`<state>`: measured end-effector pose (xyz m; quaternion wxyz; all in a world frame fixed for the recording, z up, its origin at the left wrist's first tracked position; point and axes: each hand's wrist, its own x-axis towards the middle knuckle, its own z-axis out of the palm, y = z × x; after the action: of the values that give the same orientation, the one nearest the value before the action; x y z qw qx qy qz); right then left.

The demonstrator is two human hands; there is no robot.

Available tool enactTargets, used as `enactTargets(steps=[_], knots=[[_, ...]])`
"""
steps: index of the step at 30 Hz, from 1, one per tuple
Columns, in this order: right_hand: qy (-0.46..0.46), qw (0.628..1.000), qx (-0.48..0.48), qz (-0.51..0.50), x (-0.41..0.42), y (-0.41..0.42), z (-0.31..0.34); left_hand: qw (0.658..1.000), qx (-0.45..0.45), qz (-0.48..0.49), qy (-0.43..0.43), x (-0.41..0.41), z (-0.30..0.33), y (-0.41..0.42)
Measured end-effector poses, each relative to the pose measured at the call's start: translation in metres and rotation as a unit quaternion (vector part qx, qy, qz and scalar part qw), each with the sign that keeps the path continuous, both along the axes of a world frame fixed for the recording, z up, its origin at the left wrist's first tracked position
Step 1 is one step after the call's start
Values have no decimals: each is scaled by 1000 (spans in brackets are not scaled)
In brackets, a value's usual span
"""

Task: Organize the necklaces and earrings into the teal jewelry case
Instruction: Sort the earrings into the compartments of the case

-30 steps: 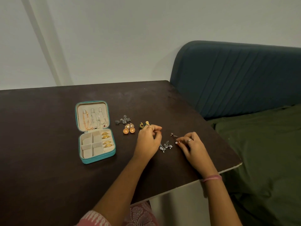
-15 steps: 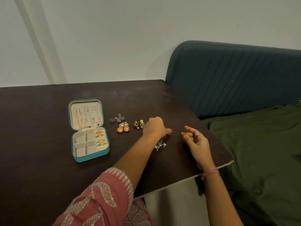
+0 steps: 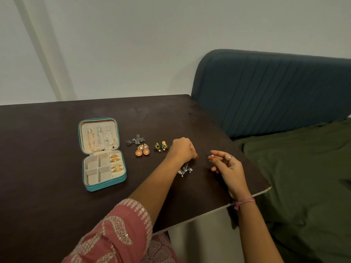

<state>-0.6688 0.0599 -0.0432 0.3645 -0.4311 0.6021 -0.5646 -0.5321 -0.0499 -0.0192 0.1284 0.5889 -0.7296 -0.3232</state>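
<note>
Earring-sorting step: right hand [image 3: 227, 165] fingers pinch what seems a small stud, left hand [image 3: 183, 149] fingers curl, contents unclear, silver earrings [image 3: 185, 169] just beneath; next, carry to the open teal jewelry case [image 3: 103, 154] far leftward.

The teal jewelry case [image 3: 102, 184] lies open on the counter, three necklaces [image 3: 99, 138] hung in its lid and gold earrings [image 3: 115, 163] in its right compartments. To its right lie dark silver earrings [image 3: 135, 140], orange earrings [image 3: 142, 150], green earrings [image 3: 161, 146] and, nearer, silver earrings [image 3: 185, 169].
</note>
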Motion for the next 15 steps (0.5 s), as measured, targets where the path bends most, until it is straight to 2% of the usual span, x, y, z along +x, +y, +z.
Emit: enactTargets(steps=[6,11,13,15], knots=[[9,1000,-9,20,5,1,3,985,-69,7,160,28,7,9],[-12,999,-21,41,14,-10,7,945,-64,19,320,64,24,4],[-16,998,-23,59,19,-21,10,935,-51,34,349,80,37,-1],[-3,996,-24,87,25,-35,14,938,-40,43,342,96,48,-10]])
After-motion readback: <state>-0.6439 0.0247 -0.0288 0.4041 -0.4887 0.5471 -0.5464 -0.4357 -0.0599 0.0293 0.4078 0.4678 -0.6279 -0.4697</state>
